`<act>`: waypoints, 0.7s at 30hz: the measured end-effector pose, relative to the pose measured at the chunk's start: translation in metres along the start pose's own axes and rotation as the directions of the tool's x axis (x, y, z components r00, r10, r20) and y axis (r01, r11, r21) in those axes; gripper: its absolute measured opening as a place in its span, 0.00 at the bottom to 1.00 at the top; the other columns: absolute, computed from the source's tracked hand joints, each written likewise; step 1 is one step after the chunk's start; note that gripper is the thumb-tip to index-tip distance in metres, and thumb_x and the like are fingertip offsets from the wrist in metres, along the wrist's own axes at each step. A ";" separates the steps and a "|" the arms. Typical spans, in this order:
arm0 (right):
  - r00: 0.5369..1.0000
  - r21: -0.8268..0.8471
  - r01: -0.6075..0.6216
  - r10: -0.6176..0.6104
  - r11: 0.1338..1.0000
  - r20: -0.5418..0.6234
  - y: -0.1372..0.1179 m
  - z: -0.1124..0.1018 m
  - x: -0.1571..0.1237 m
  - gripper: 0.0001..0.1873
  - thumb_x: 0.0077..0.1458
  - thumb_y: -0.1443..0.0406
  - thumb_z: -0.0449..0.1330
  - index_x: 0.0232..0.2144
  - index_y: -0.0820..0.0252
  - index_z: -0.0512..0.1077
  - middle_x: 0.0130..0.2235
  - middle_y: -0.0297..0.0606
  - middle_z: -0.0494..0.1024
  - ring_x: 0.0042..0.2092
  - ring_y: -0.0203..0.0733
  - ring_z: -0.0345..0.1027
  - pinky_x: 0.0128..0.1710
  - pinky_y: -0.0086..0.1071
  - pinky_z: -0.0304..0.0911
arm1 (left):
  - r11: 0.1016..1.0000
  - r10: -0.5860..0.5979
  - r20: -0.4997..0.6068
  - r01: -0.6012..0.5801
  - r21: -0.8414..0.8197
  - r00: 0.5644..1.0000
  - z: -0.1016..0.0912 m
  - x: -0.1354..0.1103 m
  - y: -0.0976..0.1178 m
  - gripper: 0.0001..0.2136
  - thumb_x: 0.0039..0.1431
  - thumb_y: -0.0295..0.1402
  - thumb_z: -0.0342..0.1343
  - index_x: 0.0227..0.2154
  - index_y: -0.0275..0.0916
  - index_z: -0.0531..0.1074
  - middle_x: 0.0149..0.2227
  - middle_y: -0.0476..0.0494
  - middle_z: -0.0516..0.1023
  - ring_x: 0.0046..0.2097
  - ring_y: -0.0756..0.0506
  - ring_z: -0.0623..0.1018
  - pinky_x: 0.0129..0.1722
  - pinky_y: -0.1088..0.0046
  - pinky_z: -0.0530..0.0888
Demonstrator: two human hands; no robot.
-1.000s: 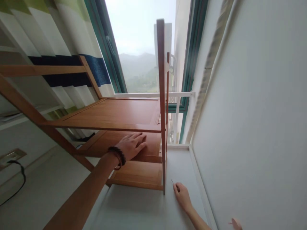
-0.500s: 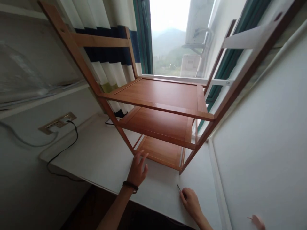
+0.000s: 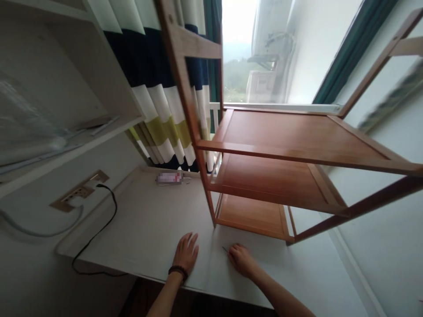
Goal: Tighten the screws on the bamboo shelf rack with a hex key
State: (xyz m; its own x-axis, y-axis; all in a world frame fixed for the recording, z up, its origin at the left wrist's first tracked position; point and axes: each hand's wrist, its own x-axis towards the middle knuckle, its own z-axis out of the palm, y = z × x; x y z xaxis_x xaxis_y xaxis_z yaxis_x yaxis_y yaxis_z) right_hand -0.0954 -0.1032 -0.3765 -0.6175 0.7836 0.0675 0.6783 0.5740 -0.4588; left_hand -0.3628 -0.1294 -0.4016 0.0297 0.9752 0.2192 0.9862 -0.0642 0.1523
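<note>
A brown wooden three-tier rack (image 3: 297, 132) stands upright on the white desk (image 3: 148, 224), in front of the window. My left hand (image 3: 187, 253) lies on the desk near its front edge, fingers stretched out, with nothing in it; a dark bracelet circles the wrist. To its right, just in front of the rack's bottom shelf (image 3: 253, 215), my right hand (image 3: 241, 259) is closed on a thin dark rod (image 3: 225, 249). Only the tip of the rod shows, so its exact kind is hidden. Neither hand touches the rack.
Wall sockets (image 3: 79, 190) at left have a black cable (image 3: 95, 242) trailing over the desk. A small box (image 3: 169, 178), partly blurred out, lies by the striped curtain (image 3: 158, 110). A wall shelf (image 3: 72, 152) holds clear plastic wrapping. A white wall borders the right.
My left hand has come away from the rack's lower front corner and down to the desk. The rack shows further right in the view. My right hand still grips the rod, now nearer the left hand.
</note>
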 end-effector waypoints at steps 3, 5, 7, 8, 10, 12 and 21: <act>0.997 -0.032 0.072 -0.071 0.997 0.031 -0.036 0.019 0.047 0.11 0.58 0.66 0.49 0.27 0.59 0.68 0.30 0.36 0.73 0.34 0.38 0.65 0.34 0.28 0.56 | 0.999 -0.038 0.015 0.039 -0.014 0.999 -0.008 0.021 -0.049 0.18 0.56 0.33 0.45 0.49 0.38 0.67 0.51 0.37 0.66 0.53 0.41 0.65 0.53 0.60 0.63; 0.996 -0.051 0.086 -0.084 0.995 0.035 -0.055 0.033 0.074 0.10 0.58 0.66 0.49 0.28 0.59 0.68 0.31 0.35 0.72 0.34 0.37 0.65 0.35 0.27 0.56 | 0.999 -0.046 0.015 0.046 -0.027 0.999 -0.010 0.036 -0.076 0.18 0.56 0.33 0.45 0.49 0.38 0.67 0.51 0.37 0.66 0.53 0.41 0.65 0.54 0.60 0.63; 0.998 -0.076 0.056 -0.055 0.996 0.012 -0.068 0.045 0.096 0.10 0.59 0.67 0.48 0.29 0.59 0.67 0.32 0.36 0.72 0.35 0.37 0.64 0.35 0.28 0.56 | 0.998 -0.055 0.015 0.055 -0.038 0.998 -0.010 0.050 -0.097 0.18 0.57 0.33 0.44 0.50 0.38 0.66 0.51 0.37 0.66 0.54 0.41 0.64 0.54 0.59 0.62; 1.000 -0.090 0.029 -0.030 0.995 -0.006 -0.073 0.050 0.105 0.10 0.60 0.67 0.48 0.29 0.60 0.67 0.33 0.37 0.71 0.36 0.38 0.63 0.36 0.28 0.55 | 0.997 -0.058 0.016 0.058 -0.042 0.998 -0.009 0.057 -0.106 0.18 0.57 0.33 0.44 0.50 0.38 0.66 0.51 0.37 0.66 0.54 0.41 0.64 0.54 0.59 0.62; 0.999 -0.119 -0.031 0.025 0.992 -0.048 -0.079 0.059 0.120 0.09 0.60 0.68 0.47 0.30 0.59 0.66 0.33 0.37 0.70 0.36 0.39 0.62 0.37 0.30 0.55 | 0.997 -0.061 0.021 0.062 -0.050 0.998 -0.006 0.074 -0.117 0.18 0.57 0.32 0.43 0.50 0.38 0.65 0.52 0.36 0.65 0.55 0.41 0.63 0.54 0.59 0.61; 0.993 -0.146 -0.089 0.076 0.985 -0.090 -0.081 0.065 0.135 0.09 0.58 0.71 0.48 0.30 0.59 0.66 0.33 0.37 0.70 0.36 0.40 0.62 0.37 0.31 0.55 | 0.996 -0.060 0.030 0.062 -0.056 0.998 -0.002 0.095 -0.124 0.19 0.57 0.29 0.43 0.51 0.36 0.64 0.53 0.36 0.64 0.55 0.41 0.63 0.55 0.58 0.61; 0.944 -0.200 -0.267 0.214 0.943 -0.251 -0.071 0.079 0.204 0.11 0.54 0.77 0.47 0.29 0.60 0.65 0.32 0.41 0.67 0.34 0.44 0.58 0.34 0.34 0.52 | 0.992 -0.067 0.033 0.070 -0.102 0.997 0.018 0.210 -0.133 0.22 0.50 0.25 0.47 0.51 0.37 0.63 0.47 0.38 0.70 0.47 0.42 0.69 0.46 0.64 0.67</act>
State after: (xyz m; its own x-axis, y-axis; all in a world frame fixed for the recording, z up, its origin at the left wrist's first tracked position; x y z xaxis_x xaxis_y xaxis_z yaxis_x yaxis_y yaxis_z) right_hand -0.3011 -0.0028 -0.4004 -0.3375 0.9224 0.1876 0.8840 0.3791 -0.2736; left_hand -0.4844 0.0873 -0.3936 -0.0310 0.9838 0.1767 0.9641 -0.0172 0.2651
